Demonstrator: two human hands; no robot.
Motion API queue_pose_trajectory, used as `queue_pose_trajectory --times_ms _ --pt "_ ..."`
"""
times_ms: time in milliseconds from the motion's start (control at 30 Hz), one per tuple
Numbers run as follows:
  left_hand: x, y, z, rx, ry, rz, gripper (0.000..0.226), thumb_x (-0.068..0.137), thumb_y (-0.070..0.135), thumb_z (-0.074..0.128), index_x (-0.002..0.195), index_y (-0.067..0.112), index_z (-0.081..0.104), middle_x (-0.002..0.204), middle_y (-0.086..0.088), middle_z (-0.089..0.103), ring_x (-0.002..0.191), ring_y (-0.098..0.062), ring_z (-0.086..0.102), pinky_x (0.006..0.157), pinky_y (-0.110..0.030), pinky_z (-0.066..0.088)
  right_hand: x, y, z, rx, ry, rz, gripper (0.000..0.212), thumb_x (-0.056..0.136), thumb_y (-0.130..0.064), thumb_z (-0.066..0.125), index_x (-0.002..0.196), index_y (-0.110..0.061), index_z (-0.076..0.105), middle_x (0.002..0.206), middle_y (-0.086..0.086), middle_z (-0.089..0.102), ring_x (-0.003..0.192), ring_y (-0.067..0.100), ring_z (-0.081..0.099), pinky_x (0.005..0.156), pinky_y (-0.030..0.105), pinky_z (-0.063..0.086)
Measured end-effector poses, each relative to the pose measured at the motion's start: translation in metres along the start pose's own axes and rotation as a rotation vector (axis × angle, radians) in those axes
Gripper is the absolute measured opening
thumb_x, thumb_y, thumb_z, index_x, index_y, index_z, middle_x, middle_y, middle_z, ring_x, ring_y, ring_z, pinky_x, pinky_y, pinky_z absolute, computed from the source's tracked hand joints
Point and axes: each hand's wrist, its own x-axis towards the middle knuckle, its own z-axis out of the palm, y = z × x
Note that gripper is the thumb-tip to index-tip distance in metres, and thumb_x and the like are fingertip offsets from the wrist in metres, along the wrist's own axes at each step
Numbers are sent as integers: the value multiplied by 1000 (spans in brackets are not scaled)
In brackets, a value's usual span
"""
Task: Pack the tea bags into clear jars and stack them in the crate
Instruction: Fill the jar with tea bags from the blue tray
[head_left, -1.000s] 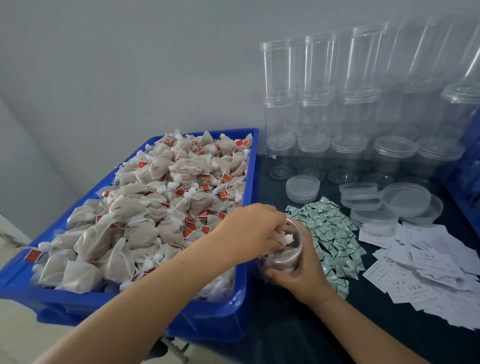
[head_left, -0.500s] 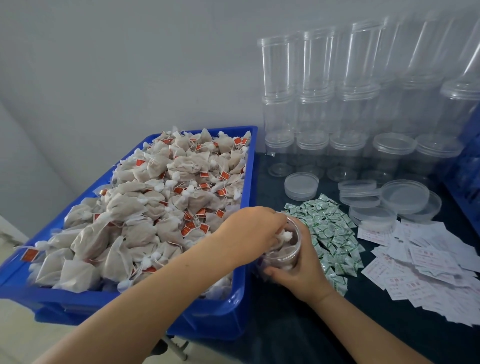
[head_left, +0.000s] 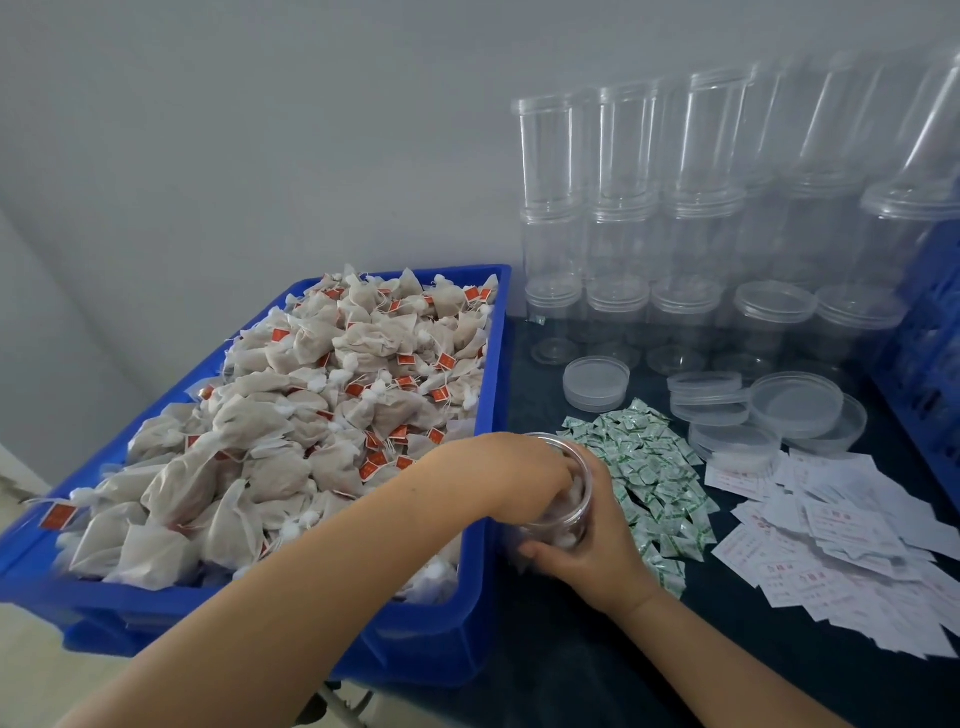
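Note:
A blue bin (head_left: 496, 374) on the left is heaped with beige tea bags (head_left: 322, 415) bearing red tags. Just right of its near corner stands a clear jar (head_left: 569, 519), partly filled with tea bags. My right hand (head_left: 597, 556) grips the jar from the right side and below. My left hand (head_left: 498, 467) reaches over the bin's rim, and its fingers are down inside the jar's mouth. The fingertips are hidden by the jar and its contents.
Stacks of empty clear jars (head_left: 618, 234) line the back wall. Loose clear lids (head_left: 795, 405) lie in front of them. A pile of small green-white sachets (head_left: 644, 467) and white paper slips (head_left: 852, 545) cover the dark table. A blue crate (head_left: 930, 364) stands at the right edge.
My left hand's fingers have gone deeper into the jar; the tea bag seen at the rim earlier is now inside. My right hand has kept its hold on the jar.

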Motion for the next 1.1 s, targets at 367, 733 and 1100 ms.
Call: queue_pose_trajectory --times_ms 367,733,1100 --pt "14 -21 -54 -514 44 99 15 97 21 53 98 14 66 88 5 69 76 -6 66 69 -18 53 -8 -1 -4 -76 25 31 86 58 -38 87 127 -55 40 122 -28 53 118 4 56 95 24 49" --pt "122 3 -33 -249 151 50 34 93 31 61 109 2 67 110 -12 67 98 -27 61 77 -32 46 -8 2 -2 -133 28 66 96 58 -40 90 135 -50 33 129 -20 51 124 11 52 100 31 47" --pt "150 9 -18 -179 56 53 33 82 24 74 107 3 68 106 -10 68 94 -27 62 76 -33 48 -7 1 -4 -112 18 99 97 58 -43 91 134 -53 32 128 -18 56 121 10 57 99 40 50"
